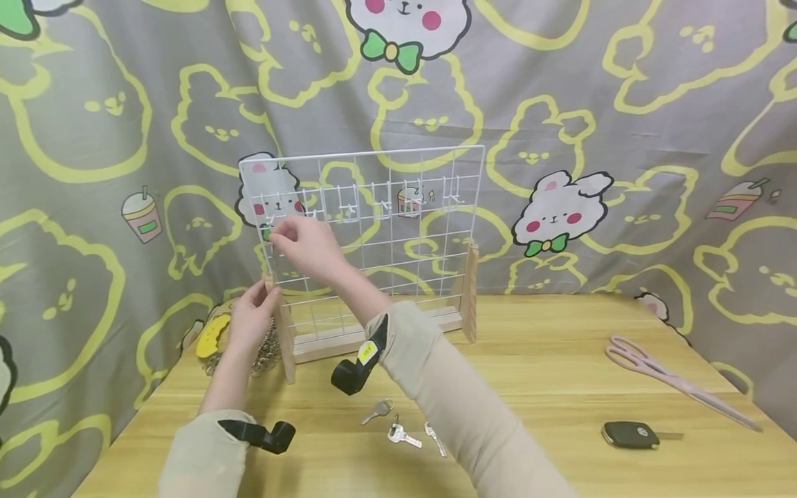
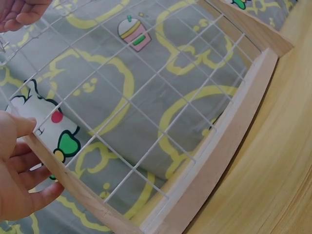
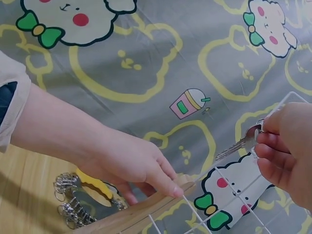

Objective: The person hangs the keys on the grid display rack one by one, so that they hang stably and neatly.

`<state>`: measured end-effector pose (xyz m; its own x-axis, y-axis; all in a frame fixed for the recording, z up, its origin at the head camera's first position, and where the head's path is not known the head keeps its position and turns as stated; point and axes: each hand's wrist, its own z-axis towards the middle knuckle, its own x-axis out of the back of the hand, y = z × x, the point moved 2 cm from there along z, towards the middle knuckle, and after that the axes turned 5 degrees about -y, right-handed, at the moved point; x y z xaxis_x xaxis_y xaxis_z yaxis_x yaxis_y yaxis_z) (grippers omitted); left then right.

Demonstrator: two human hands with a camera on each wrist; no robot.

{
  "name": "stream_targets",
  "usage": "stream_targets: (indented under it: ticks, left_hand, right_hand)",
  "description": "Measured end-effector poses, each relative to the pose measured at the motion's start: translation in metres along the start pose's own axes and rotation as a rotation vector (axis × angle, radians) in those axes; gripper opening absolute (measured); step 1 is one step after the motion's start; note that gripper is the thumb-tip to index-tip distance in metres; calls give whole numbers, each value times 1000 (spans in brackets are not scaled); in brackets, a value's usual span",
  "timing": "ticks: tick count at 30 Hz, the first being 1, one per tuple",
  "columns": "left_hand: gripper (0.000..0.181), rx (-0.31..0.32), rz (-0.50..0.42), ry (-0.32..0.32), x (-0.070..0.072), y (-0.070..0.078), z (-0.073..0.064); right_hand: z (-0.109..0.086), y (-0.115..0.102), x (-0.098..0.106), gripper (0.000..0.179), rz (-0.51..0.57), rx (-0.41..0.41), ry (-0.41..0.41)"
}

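A white wire grid rack [image 1: 367, 153] stands upright between wooden side posts, with a row of small hooks [image 1: 451, 199] across its upper part. My left hand [image 1: 249, 318] grips the top of the left wooden post [image 3: 136, 209], thumb on the near side and fingers behind. At the rack's upper left, my right hand [image 1: 311, 249] pinches a silver key [image 3: 239, 146] near its ring, the blade pointing away from the fingers. In the head view this key is hidden behind the hand. Three silver keys, one of them a toothed key [image 1: 405, 436], lie on the table before the rack.
Behind the left post lies a bunch of metal rings and clasps [image 3: 73, 214] with a yellow piece [image 1: 214, 336]. On the right are pink scissors [image 1: 669, 377] and a black car key [image 1: 630, 434]. A patterned grey curtain [image 1: 560, 83] hangs behind the wooden table [image 1: 535, 387].
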<state>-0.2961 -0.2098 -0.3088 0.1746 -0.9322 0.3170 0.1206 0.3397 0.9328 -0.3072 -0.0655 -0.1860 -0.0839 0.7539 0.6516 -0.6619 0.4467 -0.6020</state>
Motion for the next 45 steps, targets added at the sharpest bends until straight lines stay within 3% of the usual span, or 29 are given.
stream_targets:
  ticks: [6,28,36,45]
  left_hand:
    - [62,-3,3,1,1,-1,0]
    - [62,4,12,8,2,1,-1]
    - [61,7,3,-1,1,1,-1]
    - [61,7,-8,1,1,0,0]
  right_hand:
    - [2,-2,0,13,4,6,13]
    - [2,-10,0,14,91,22,175]
    - [3,-7,-5,12,187,-36,225]
    - [3,4,-15,13,427,-101,190]
